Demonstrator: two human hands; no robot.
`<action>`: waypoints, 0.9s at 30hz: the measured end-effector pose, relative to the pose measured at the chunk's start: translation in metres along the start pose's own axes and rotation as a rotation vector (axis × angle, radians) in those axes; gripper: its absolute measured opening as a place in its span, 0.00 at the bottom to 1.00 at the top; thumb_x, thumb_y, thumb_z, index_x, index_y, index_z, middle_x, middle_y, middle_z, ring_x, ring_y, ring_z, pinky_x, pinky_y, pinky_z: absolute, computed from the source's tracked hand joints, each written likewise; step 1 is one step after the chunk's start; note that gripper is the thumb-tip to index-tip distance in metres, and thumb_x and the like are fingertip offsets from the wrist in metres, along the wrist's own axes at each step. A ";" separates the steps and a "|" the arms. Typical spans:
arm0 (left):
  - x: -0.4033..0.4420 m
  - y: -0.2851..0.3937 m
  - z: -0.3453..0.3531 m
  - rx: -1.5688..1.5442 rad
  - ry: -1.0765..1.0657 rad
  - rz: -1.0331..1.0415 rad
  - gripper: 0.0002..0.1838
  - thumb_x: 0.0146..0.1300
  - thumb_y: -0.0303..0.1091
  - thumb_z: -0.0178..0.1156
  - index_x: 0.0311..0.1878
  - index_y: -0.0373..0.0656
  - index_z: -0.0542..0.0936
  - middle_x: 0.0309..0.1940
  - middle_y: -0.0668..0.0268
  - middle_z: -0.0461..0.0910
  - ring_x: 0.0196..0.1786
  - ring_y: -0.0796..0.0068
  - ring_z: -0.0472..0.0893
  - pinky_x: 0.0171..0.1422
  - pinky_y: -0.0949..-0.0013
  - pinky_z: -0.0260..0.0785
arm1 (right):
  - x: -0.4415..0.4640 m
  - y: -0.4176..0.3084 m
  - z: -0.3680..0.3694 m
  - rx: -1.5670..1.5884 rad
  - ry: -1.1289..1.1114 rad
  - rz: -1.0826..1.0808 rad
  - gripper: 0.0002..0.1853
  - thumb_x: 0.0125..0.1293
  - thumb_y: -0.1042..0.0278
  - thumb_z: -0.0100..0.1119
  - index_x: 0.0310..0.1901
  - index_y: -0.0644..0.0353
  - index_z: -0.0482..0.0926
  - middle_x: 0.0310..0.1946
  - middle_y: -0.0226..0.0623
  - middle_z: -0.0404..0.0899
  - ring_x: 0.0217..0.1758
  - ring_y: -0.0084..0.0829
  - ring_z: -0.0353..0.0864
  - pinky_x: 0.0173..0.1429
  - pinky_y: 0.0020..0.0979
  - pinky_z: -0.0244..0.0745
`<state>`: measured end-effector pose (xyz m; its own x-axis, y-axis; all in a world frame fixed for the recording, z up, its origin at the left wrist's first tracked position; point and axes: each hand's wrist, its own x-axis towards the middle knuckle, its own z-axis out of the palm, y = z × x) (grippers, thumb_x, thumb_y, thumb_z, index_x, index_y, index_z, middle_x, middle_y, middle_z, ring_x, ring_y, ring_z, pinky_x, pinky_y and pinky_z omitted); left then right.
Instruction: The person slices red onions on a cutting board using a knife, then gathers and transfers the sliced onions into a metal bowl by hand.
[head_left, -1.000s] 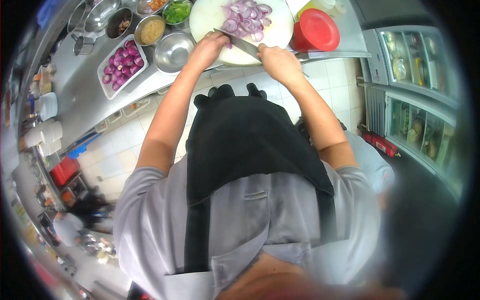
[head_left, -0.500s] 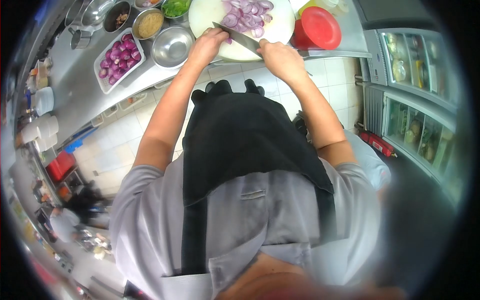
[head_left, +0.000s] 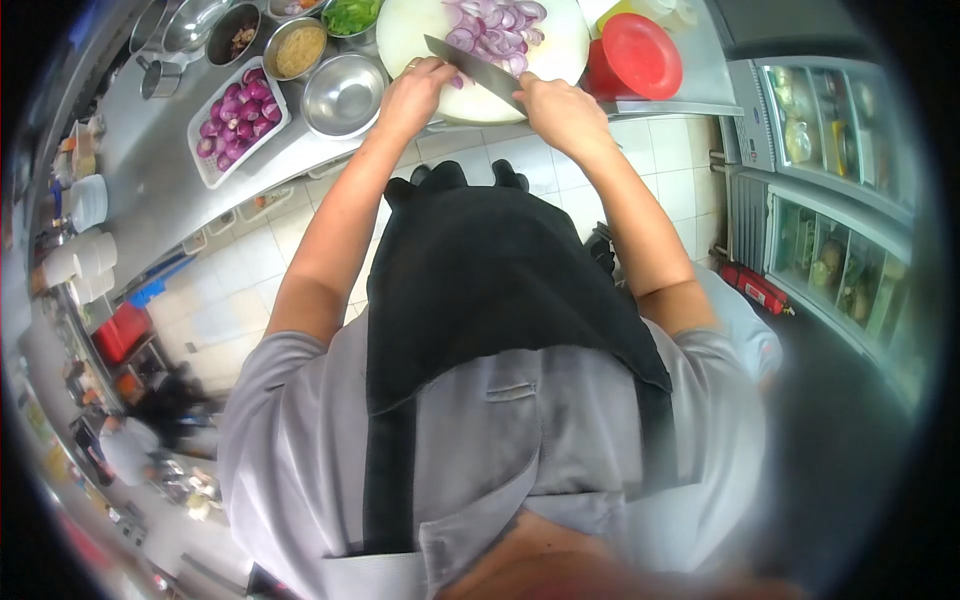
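A round white cutting board (head_left: 408, 30) lies at the counter's edge, with a heap of sliced purple shallots (head_left: 495, 28) on its far part. My right hand (head_left: 562, 112) is closed round the handle of a kitchen knife (head_left: 478, 72), whose blade points up and left across the board. On the near left of the board, my left hand (head_left: 416, 94) has its fingers bent and pressed down beside the blade. A small piece of shallot (head_left: 456, 82) shows at those fingertips, partly hidden by them.
Left of the board are an empty steel bowl (head_left: 342, 95), a white basket (head_left: 207, 168) of whole peeled shallots, and steel bowls holding greens (head_left: 352, 14) and a tan food (head_left: 300, 50). A red bowl (head_left: 642, 58) stands right. Glass-door fridges (head_left: 835, 115) line the right side.
The knife blade has shifted slightly, its edge now tilted more toward the slices. My left hand has moved very little; the heap of slices looks nearly the same.
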<state>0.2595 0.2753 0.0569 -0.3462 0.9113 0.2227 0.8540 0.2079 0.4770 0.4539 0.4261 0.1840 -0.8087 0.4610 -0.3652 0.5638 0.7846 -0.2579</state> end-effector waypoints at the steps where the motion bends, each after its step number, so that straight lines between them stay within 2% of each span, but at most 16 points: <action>1: 0.000 -0.001 0.002 0.001 0.002 -0.005 0.12 0.72 0.30 0.59 0.54 0.48 0.88 0.52 0.63 0.86 0.59 0.53 0.84 0.62 0.52 0.79 | -0.001 0.000 -0.003 -0.002 -0.003 -0.005 0.16 0.82 0.60 0.50 0.57 0.60 0.83 0.49 0.59 0.89 0.56 0.56 0.89 0.60 0.56 0.81; 4: 0.003 -0.003 0.004 0.005 0.025 -0.017 0.12 0.72 0.30 0.59 0.53 0.48 0.87 0.52 0.63 0.86 0.60 0.53 0.84 0.62 0.52 0.79 | -0.007 0.002 -0.010 -0.052 -0.024 -0.042 0.16 0.82 0.59 0.51 0.58 0.60 0.83 0.48 0.58 0.89 0.55 0.56 0.90 0.60 0.56 0.81; 6: 0.000 -0.004 0.006 0.045 0.020 0.026 0.17 0.66 0.23 0.56 0.53 0.49 0.87 0.51 0.65 0.85 0.59 0.55 0.84 0.63 0.54 0.81 | -0.012 0.000 -0.013 -0.038 -0.052 -0.020 0.17 0.83 0.57 0.52 0.57 0.60 0.83 0.46 0.58 0.90 0.54 0.56 0.90 0.58 0.56 0.82; 10: -0.002 -0.007 0.007 0.019 0.028 0.018 0.17 0.66 0.23 0.56 0.53 0.48 0.87 0.52 0.64 0.85 0.60 0.55 0.84 0.63 0.54 0.81 | 0.003 0.001 0.009 -0.033 -0.048 -0.027 0.16 0.83 0.58 0.51 0.55 0.60 0.82 0.45 0.57 0.90 0.52 0.57 0.90 0.57 0.57 0.82; 12: -0.003 -0.008 0.008 0.020 0.013 -0.002 0.13 0.71 0.28 0.58 0.54 0.49 0.87 0.54 0.63 0.86 0.60 0.53 0.84 0.62 0.52 0.80 | 0.018 0.003 0.024 -0.055 -0.015 -0.071 0.16 0.83 0.58 0.51 0.54 0.60 0.82 0.43 0.56 0.90 0.51 0.57 0.90 0.56 0.58 0.81; 15: -0.005 -0.006 0.010 -0.001 0.098 0.012 0.13 0.70 0.27 0.60 0.54 0.49 0.87 0.54 0.64 0.87 0.60 0.54 0.85 0.61 0.52 0.81 | 0.011 0.004 0.019 -0.036 0.023 -0.081 0.15 0.83 0.58 0.51 0.54 0.60 0.82 0.42 0.57 0.90 0.51 0.58 0.90 0.55 0.58 0.81; 21: -0.007 -0.003 0.010 0.002 0.063 -0.064 0.13 0.70 0.28 0.62 0.54 0.50 0.87 0.54 0.64 0.87 0.59 0.55 0.85 0.60 0.52 0.81 | -0.010 -0.007 -0.014 -0.028 0.014 -0.056 0.15 0.84 0.58 0.50 0.53 0.60 0.81 0.42 0.59 0.89 0.51 0.58 0.90 0.55 0.58 0.81; 25: -0.008 -0.004 0.013 0.018 0.067 -0.058 0.12 0.69 0.28 0.63 0.54 0.50 0.87 0.53 0.64 0.87 0.59 0.55 0.85 0.60 0.52 0.81 | 0.013 0.000 0.022 -0.028 -0.019 -0.064 0.15 0.83 0.59 0.51 0.53 0.60 0.82 0.42 0.58 0.89 0.52 0.58 0.90 0.56 0.58 0.81; 27: -0.008 -0.002 0.013 -0.001 0.114 -0.041 0.15 0.67 0.24 0.56 0.51 0.48 0.86 0.50 0.62 0.85 0.59 0.53 0.84 0.61 0.52 0.81 | 0.022 0.001 0.028 -0.004 -0.005 -0.086 0.15 0.82 0.59 0.51 0.54 0.60 0.82 0.43 0.58 0.90 0.53 0.58 0.90 0.56 0.58 0.81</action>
<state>0.2663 0.2722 0.0428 -0.4230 0.8557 0.2981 0.8377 0.2438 0.4887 0.4408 0.4256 0.1510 -0.8530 0.3900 -0.3467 0.4918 0.8229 -0.2844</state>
